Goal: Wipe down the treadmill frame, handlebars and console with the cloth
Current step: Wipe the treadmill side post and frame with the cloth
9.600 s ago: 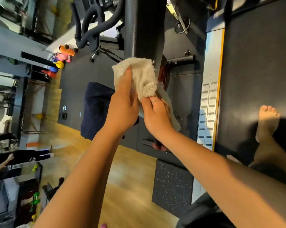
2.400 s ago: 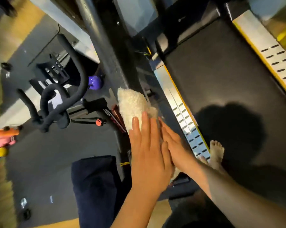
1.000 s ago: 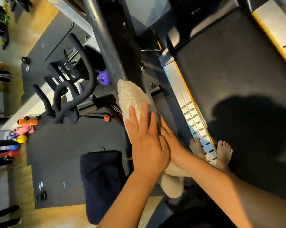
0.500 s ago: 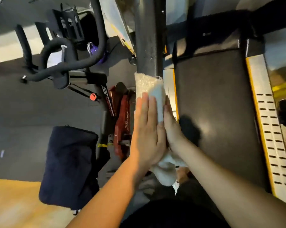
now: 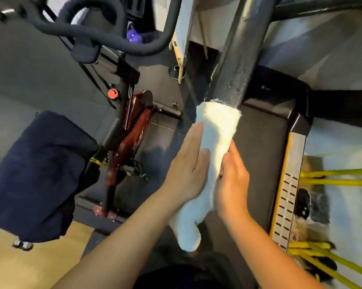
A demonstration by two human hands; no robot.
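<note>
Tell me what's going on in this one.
A person is wiping a treadmill. The left hand and right hand press flat from either side on a white cloth wrapped around the frame's dark upright post, low down near the deck. The cloth's loose end hangs below the hands. An exercise bike with a dark towel draped on it stands to the left.

Two hands: left hand (image 5: 187, 165), right hand (image 5: 233, 180). One cloth (image 5: 216, 130), one frame upright (image 5: 241, 59), one bike (image 5: 124, 105), one towel (image 5: 36, 174).
</note>
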